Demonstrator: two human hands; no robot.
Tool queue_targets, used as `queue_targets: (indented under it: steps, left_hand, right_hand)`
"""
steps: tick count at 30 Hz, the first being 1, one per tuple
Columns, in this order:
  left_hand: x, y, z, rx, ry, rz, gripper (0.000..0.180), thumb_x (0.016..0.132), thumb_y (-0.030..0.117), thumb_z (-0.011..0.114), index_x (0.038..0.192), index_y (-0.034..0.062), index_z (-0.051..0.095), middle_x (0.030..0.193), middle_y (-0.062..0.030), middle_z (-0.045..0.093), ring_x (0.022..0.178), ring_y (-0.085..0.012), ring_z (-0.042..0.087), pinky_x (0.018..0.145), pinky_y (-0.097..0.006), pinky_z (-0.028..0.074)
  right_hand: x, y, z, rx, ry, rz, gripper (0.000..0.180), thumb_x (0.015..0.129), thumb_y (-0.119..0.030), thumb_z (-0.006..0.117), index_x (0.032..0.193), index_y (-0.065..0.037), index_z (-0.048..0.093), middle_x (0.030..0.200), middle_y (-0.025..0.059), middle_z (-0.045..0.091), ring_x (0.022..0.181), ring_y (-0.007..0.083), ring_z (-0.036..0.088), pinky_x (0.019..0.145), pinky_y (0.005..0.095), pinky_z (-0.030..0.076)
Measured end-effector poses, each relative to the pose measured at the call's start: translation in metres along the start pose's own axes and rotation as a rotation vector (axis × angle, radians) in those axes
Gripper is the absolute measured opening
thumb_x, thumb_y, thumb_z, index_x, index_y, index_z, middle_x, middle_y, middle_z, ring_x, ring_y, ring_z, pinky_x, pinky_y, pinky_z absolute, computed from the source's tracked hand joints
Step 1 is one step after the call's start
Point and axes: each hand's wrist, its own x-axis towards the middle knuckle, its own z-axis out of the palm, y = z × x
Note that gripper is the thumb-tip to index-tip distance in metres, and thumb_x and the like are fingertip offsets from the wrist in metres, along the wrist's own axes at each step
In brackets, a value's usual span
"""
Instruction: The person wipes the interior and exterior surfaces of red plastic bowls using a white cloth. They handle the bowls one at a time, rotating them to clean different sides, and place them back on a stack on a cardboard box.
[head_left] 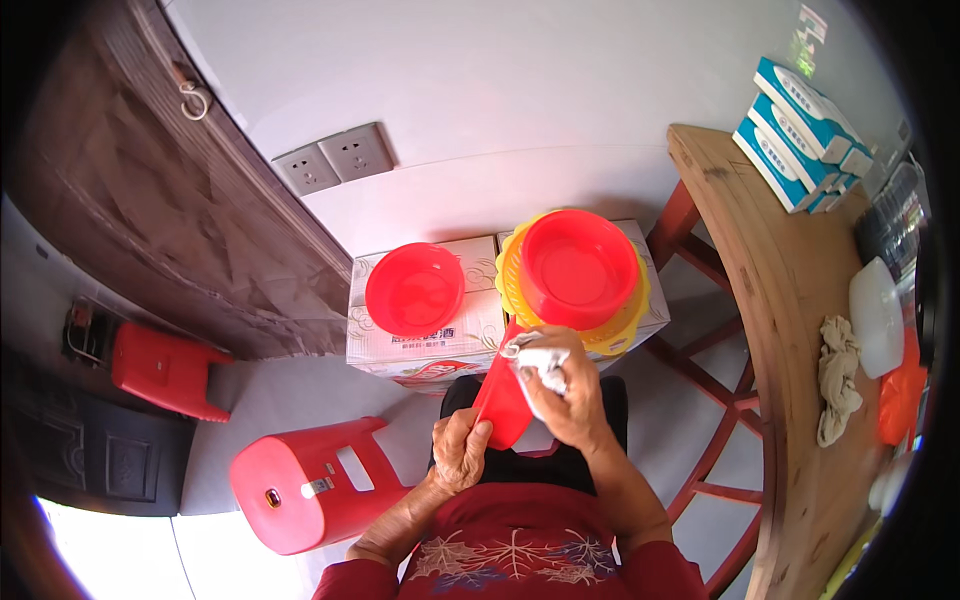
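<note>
In front of my lap a red plastic basin (pixel 510 405) is held tilted, seen nearly edge-on. My left hand (pixel 460 450) grips its lower left rim, thumb and fingers closed on it. My right hand (pixel 575 395) is closed round a whitish cloth (pixel 545 368), which lies against the basin's upper right side. Just beyond, a second red basin (pixel 415 290) sits on a white patterned carton (pixel 375 345). To its right another red basin (pixel 580 268) rests on a yellow plastic basket (pixel 512 285) with a wavy edge, on a neighbouring carton.
A red stool (pixel 270 495) lies at my left, with a smaller red stool (pixel 165 372) farther off. At right, a wooden table (pixel 720 210) carries stacked tissue boxes (pixel 800 135), a crumpled beige cloth (pixel 838 380) and a white container (pixel 875 318). Wall sockets (pixel 335 160) are above the cartons.
</note>
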Motion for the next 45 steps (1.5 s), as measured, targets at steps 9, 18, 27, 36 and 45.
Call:
queue_targets:
  steps: [9,18,27,36,45]
  left_hand:
    - [-0.015,0.0,0.0,-0.215,-0.183,-0.157,0.019,0.088,0.019,0.064,0.092,0.0011,0.059,0.071,-0.0068,0.061,0.062,-0.0142,0.054,0.058,-0.029,0.043]
    - [-0.007,0.007,-0.001,-0.212,-0.274,-0.371,0.034,0.079,0.017,0.076,0.104,0.002,0.058,0.082,-0.0072,0.068,0.076,-0.0104,0.063,0.068,-0.027,0.051]
    - [-0.016,0.005,-0.003,-0.079,-0.17,-0.217,0.042,0.064,0.029,0.086,0.086,0.0035,0.061,0.063,-0.0054,0.063,0.055,-0.0118,0.062,0.05,-0.028,0.048]
    - [-0.009,0.003,-0.003,-0.172,-0.095,-0.397,0.042,0.067,0.03,0.086,0.086,0.002,0.061,0.068,-0.0076,0.065,0.059,-0.0104,0.06,0.057,-0.027,0.05]
    - [-0.001,0.008,-0.016,-0.135,-0.127,-0.209,0.041,0.061,0.024,0.089,0.085,0.0022,0.065,0.07,-0.0075,0.068,0.059,-0.018,0.066,0.057,-0.028,0.051]
  right_hand:
    - [0.017,0.023,-0.028,0.451,-0.321,0.099,0.023,0.074,0.002,0.064,0.094,-0.005,0.054,0.099,0.0104,0.058,0.091,0.024,0.059,0.079,0.0366,0.047]
    - [-0.015,-0.01,0.004,-0.202,-0.331,-0.261,0.023,0.07,-0.008,0.068,0.089,-0.01,0.055,0.1,0.0058,0.055,0.102,0.026,0.053,0.086,0.0406,0.036]
    - [-0.002,0.026,-0.003,0.081,-0.054,0.353,0.008,0.082,-0.001,0.06,0.089,0.002,0.056,0.083,0.0093,0.063,0.074,0.0144,0.061,0.066,0.0285,0.05]
    - [-0.014,-0.001,0.02,-0.18,-0.048,-0.078,0.035,0.073,-0.01,0.069,0.106,-0.009,0.057,0.102,0.0128,0.056,0.098,0.0315,0.053,0.085,0.0429,0.039]
    - [-0.007,-0.01,0.004,-0.079,-0.171,-0.162,0.022,0.078,-0.004,0.065,0.099,-0.005,0.061,0.108,0.0107,0.058,0.099,0.0278,0.056,0.088,0.0374,0.041]
